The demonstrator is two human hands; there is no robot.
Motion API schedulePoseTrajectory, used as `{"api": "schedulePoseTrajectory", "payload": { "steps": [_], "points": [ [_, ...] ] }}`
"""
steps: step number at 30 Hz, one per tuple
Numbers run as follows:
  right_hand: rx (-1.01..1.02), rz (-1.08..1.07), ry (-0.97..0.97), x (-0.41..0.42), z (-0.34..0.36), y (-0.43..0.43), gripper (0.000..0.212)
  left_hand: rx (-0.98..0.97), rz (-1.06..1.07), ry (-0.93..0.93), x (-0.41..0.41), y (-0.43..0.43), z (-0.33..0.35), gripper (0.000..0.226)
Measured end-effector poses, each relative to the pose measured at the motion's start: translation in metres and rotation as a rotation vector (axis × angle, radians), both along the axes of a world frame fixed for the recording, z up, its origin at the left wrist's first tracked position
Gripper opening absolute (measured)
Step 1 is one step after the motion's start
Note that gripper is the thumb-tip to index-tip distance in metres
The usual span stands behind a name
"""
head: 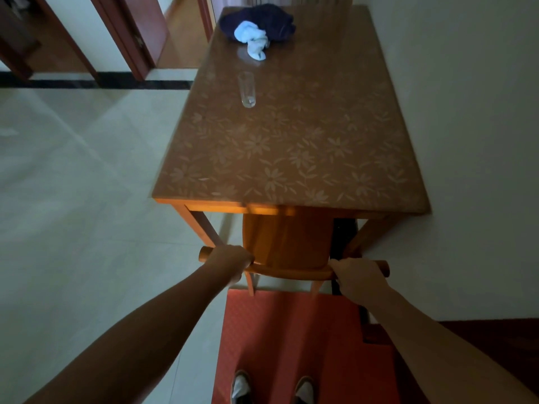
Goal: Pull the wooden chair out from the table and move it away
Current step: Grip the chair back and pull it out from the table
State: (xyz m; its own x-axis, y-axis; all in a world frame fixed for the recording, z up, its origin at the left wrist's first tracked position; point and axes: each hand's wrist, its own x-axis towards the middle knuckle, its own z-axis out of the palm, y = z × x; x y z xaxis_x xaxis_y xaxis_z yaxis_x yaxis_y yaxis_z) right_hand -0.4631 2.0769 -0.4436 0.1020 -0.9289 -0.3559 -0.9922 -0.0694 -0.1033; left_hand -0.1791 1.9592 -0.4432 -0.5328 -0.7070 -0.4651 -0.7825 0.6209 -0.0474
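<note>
The wooden chair (287, 237) stands at the near end of the table (291, 147), its seat tucked partly under the tabletop and its curved top rail facing me. My left hand (230, 260) is closed around the left end of the rail. My right hand (360, 274) is closed around the right end. Both arms reach forward from the bottom of the view. The chair's back legs show just below the rail, at the edge of a red mat (291, 339).
On the table stand a clear glass (247, 90) and, at the far end, a dark blue cloth (258, 21) with a white cloth (252, 39). A white wall runs along the table's right side. Pale tiled floor (73, 185) lies to the left. My feet are on the mat.
</note>
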Motion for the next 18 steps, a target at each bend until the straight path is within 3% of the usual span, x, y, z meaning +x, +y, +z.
{"api": "schedulePoseTrajectory", "payload": {
  "steps": [18],
  "points": [
    [-0.056,0.029,-0.018,0.015,0.055,0.071,0.018,-0.046,-0.07,0.104,0.027,0.07,0.068,0.012]
  ]
}}
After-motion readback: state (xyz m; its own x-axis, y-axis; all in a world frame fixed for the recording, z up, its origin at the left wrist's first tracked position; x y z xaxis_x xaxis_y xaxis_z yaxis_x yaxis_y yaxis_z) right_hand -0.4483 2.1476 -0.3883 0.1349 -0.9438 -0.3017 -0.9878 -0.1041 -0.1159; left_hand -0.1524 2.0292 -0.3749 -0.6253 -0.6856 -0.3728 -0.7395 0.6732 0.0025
